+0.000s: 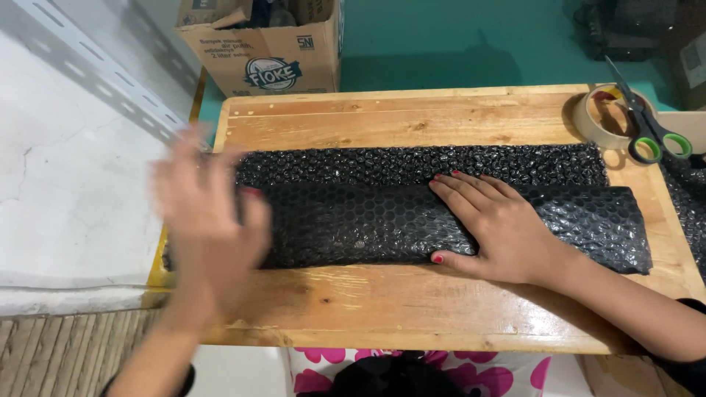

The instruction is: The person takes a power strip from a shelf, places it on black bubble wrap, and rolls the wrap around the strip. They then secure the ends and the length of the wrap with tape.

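Observation:
A long bundle wrapped in black bubble wrap (pixel 353 220) lies across a wooden table (pixel 412 301). My right hand (pixel 493 224) lies flat on top of the folded wrap, fingers spread and pointing left, pressing it down. My left hand (pixel 209 213) is blurred with motion at the bundle's left end, fingers apart, over or just touching the wrap; I cannot tell whether it grips anything. A single layer of the wrap (pixel 419 163) sticks out behind the fold.
A roll of tape (pixel 599 117) sits at the table's far right corner with green-handled scissors (pixel 647 125) lying across it. A cardboard box (pixel 268 44) stands behind the table on a teal floor. A white wall surface runs along the left.

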